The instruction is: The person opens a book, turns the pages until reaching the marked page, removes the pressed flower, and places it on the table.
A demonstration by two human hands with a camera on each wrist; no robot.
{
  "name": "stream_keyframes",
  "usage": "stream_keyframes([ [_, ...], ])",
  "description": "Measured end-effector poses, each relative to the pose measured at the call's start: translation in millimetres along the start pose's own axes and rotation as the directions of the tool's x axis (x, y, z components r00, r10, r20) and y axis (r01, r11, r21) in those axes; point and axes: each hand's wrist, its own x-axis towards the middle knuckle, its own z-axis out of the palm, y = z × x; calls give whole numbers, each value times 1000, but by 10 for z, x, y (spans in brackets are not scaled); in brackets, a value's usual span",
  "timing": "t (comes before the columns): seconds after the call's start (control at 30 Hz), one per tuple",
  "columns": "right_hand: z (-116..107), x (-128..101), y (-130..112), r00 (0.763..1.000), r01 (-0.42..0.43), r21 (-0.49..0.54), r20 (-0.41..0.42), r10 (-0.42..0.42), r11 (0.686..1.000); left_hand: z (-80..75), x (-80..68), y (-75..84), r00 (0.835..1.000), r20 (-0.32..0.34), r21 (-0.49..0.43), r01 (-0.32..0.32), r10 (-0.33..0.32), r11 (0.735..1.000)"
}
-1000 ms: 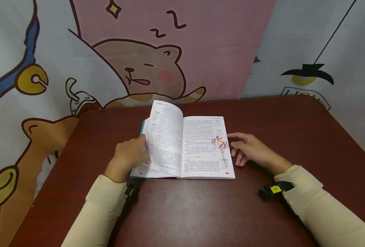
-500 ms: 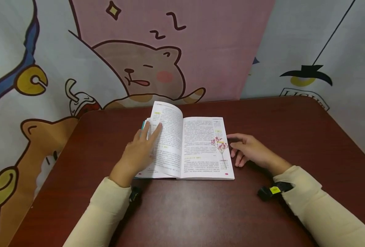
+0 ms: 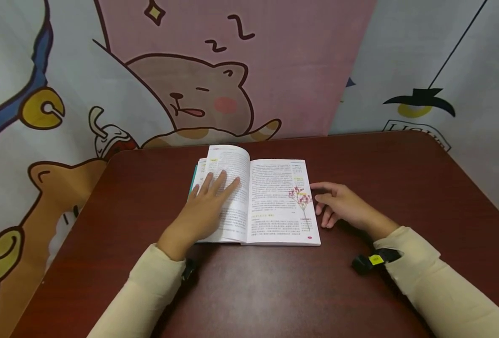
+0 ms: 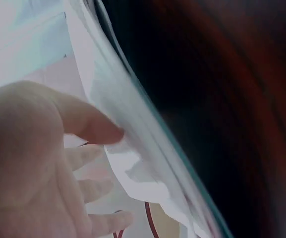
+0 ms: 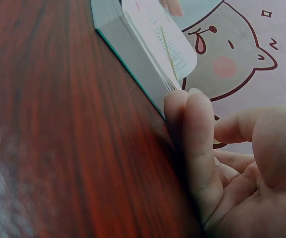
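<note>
An open book (image 3: 274,206) with printed text lies on the table, a pink flower sprig pictured on its right page. Its left leaf (image 3: 229,159) curves up from the spine, above other pages. Over that leaf my left hand (image 3: 200,213) is spread, fingers straight. From the left wrist view, my left hand (image 4: 28,168) shows its palm side close to the page edges; firm contact is hard to judge. My right hand (image 3: 346,206) rests at the book's right edge with loosely bent fingers. The right wrist view shows its fingertips by the page block, pinching nothing.
The reddish-brown table (image 3: 257,291) extends around the book on all sides. Behind it hangs a cloth (image 3: 300,61) printed with cartoon animals. A dark wrist camera (image 3: 363,264) sits under the right wrist.
My left hand has let go of the left page edge, opened its fingers and moved right onto the leaf. The leaf has sunk somewhat lower. My right hand stays put.
</note>
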Motion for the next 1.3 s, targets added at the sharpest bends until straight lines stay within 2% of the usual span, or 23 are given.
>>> stream_keyframes([
  [0.17, -14, -6, 11, 1000, 0, -2, -2, 0, 1000, 19, 1, 104, 997, 25, -34, -72, 73, 997],
  [0.43, -3, -10, -23, 1000, 3, -2, -4, -3, 1000, 43, -12, 214, 989, 42, -52, -139, 141, 989],
  [0.77, 6, 0, -19, 1000, -3, -13, -6, 3, 1000, 72, -44, 308, 982, 97, -57, -156, 161, 986],
  [0.93, 17, -3, -11, 1000, -2, -16, -6, 2, 1000, 71, -64, 333, 982, 116, -60, -142, 148, 988],
  [1.17, 7, -1, 5, 1000, 6, -7, 4, -6, 1000, 76, -69, 328, 973, 196, -115, -105, 126, 988],
  [1.3, 11, -7, -6, 1000, 10, -7, 0, -10, 1000, 88, -65, 312, 971, 204, -131, -97, 122, 987],
])
